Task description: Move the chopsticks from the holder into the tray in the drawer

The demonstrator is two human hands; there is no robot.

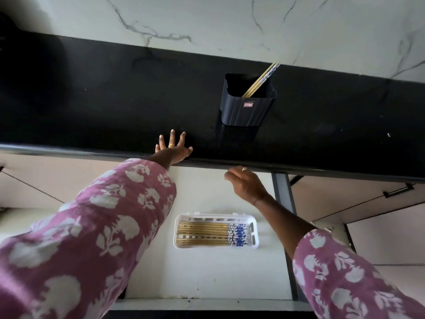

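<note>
We see a ribbed black holder point(247, 109) standing on the glossy black counter point(92, 100); a few wooden chopsticks point(261, 80) lean inside it. Below the counter, in the open white drawer point(207, 272), a slotted white tray point(216, 246) holds more chopsticks lying flat. Our left hand point(173, 149) rests on the counter edge with fingers spread, holding nothing; our right hand point(246, 183) hangs under the edge, loosely open and empty.

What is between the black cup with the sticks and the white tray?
In the head view, the black countertop edge and the right hand lie between the holder and the tray.
</note>
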